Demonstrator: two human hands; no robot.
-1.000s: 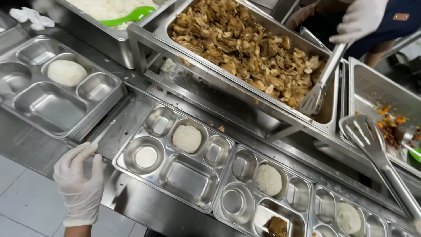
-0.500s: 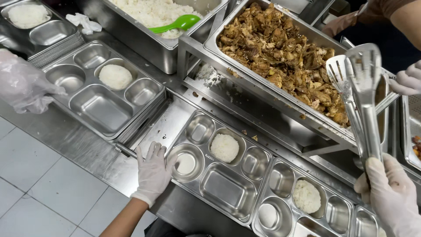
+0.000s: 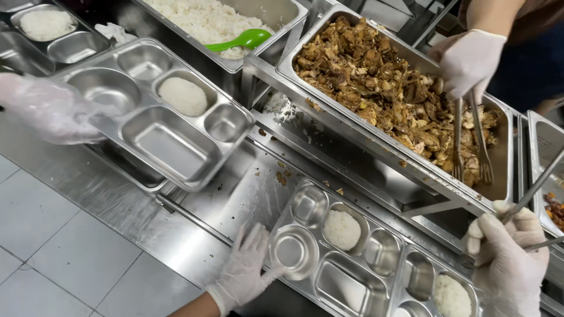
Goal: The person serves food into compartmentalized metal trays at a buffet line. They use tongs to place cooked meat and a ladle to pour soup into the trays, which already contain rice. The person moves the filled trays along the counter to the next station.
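My left hand [image 3: 247,271], in a white glove, grips the left rim of a steel compartment tray [image 3: 343,289] on the counter. That tray holds a round mound of rice [image 3: 342,229]. A second tray [image 3: 418,273] with rice lies to its right. My right hand [image 3: 506,265], also gloved, is shut on the handles of metal tongs [image 3: 537,186] that slant up to the right edge. Their tips are out of view.
A big pan of shredded brown meat [image 3: 382,88] stands behind, where another person's gloved hand [image 3: 470,58] works tongs [image 3: 470,141]. A rice pan with a green spoon [image 3: 241,40] is at the top. At left, a hand in a clear glove [image 3: 47,108] holds another tray [image 3: 164,141].
My tongs have swung from above the meat pan down to the right. Another person's tongs have entered the meat. The left-hand tray has been lifted and shifted right.
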